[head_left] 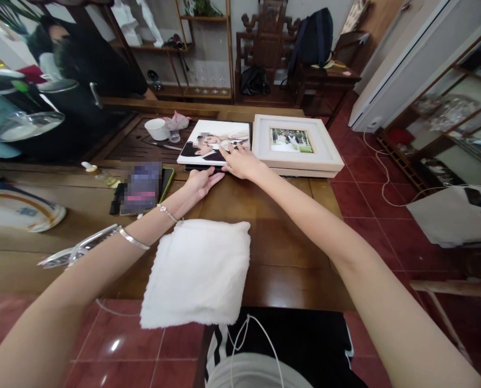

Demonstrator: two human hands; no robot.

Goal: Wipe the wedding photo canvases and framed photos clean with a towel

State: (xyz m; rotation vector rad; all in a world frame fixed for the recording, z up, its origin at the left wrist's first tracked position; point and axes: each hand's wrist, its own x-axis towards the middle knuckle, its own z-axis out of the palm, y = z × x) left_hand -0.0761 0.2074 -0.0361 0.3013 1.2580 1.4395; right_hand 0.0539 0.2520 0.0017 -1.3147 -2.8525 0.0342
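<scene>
A white-edged photo panel [192, 152] with a black-and-white couple picture lies on a dark flat item at the table's far side. My right hand [242, 161] rests on its front right corner, fingers over the picture and the lower part of the hand at the front edge. Just below that edge is my left hand [202, 183], palm turned up and fingers stretched toward the right hand. Whether it bears any weight I cannot tell. Right of the panel lies a pale box frame [260, 134] holding a small wedding photo [291, 141]. Nearer me is a folded white cloth [202, 269].
On the wooden table [284, 231], a phone [141, 186], a dropper bottle [98, 173] and a clear-wrapped item [82, 248] sit at left. A white cup [157, 129] stands behind. A person in black [103, 64] is across the table at left.
</scene>
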